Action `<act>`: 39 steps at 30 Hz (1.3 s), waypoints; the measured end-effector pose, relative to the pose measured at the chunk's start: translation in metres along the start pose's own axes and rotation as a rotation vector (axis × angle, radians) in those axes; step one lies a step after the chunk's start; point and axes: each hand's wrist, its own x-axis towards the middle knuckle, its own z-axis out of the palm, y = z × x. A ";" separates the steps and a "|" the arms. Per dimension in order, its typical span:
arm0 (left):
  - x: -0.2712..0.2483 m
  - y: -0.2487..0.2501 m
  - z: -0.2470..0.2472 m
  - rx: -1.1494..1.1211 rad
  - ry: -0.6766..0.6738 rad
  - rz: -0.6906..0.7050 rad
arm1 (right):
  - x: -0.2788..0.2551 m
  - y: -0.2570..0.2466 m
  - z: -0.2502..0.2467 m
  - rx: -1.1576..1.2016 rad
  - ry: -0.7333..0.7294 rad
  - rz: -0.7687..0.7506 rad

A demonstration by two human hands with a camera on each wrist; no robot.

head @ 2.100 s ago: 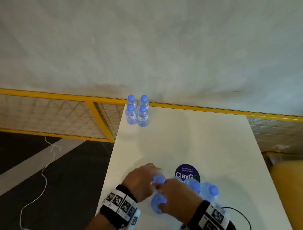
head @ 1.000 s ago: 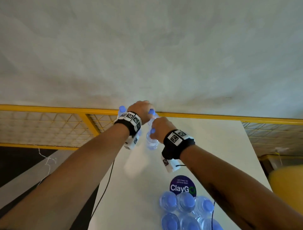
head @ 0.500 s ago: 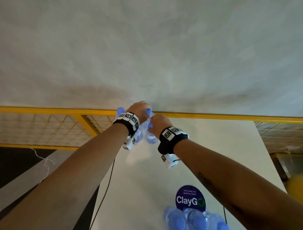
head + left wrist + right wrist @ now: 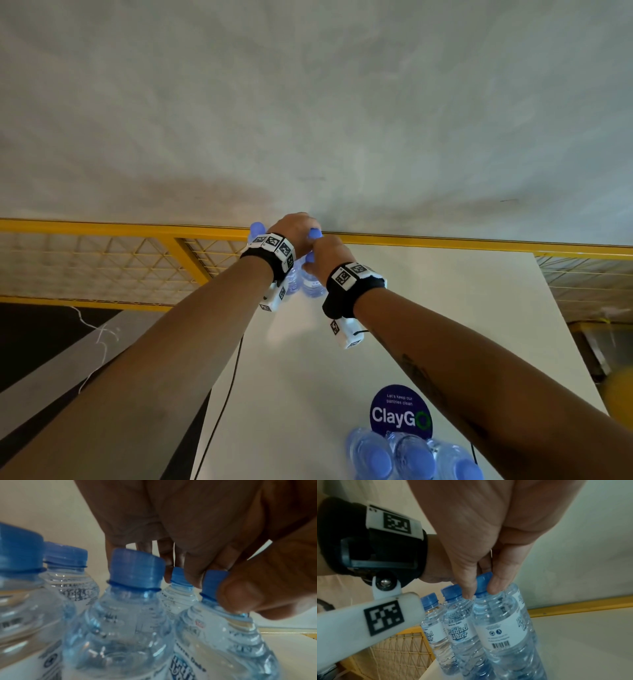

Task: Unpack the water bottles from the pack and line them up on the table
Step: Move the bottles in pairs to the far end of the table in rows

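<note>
Several clear water bottles [image 4: 310, 286] with blue caps stand grouped at the far left corner of the white table [image 4: 445, 308]. My left hand [image 4: 296, 229] pinches the cap of one bottle [image 4: 223, 635] between thumb and fingers, and its other fingers touch the cap behind. My right hand [image 4: 329, 260] pinches the cap of another bottle [image 4: 501, 628] right next to it. Both bottles stand upright against the group. The pack [image 4: 411, 455] with its remaining bottles lies at the near edge, below my right forearm.
A yellow mesh fence [image 4: 137, 260] runs behind and to the left of the table. The bottle group stands close to the table's left edge. A purple ClayGo sticker [image 4: 399, 411] lies just beyond the pack. A black cable [image 4: 226, 394] hangs off the left edge.
Both hands left the pack with one bottle each and reached the far left group. Over the last second they shifted slightly, bringing the two bottles against the group.
</note>
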 end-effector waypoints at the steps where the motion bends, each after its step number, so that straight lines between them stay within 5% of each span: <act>1: -0.001 0.001 0.000 -0.006 -0.002 -0.004 | -0.003 0.001 -0.003 0.000 -0.013 -0.010; 6: -0.023 0.008 -0.009 -0.015 0.027 -0.043 | -0.040 0.006 -0.019 0.087 -0.058 -0.014; 12: -0.099 0.045 -0.009 -0.129 0.311 0.056 | -0.137 0.022 -0.027 -0.006 -0.090 0.012; 25: -0.281 0.145 0.107 -0.150 -0.167 0.097 | -0.341 0.059 0.017 0.008 -0.247 -0.038; 34: -0.307 0.161 0.139 -0.093 -0.237 0.072 | -0.389 0.059 0.075 -0.209 -0.219 -0.078; 39: -0.306 0.164 0.133 0.089 -0.120 0.126 | -0.383 0.062 0.087 -0.234 -0.134 -0.137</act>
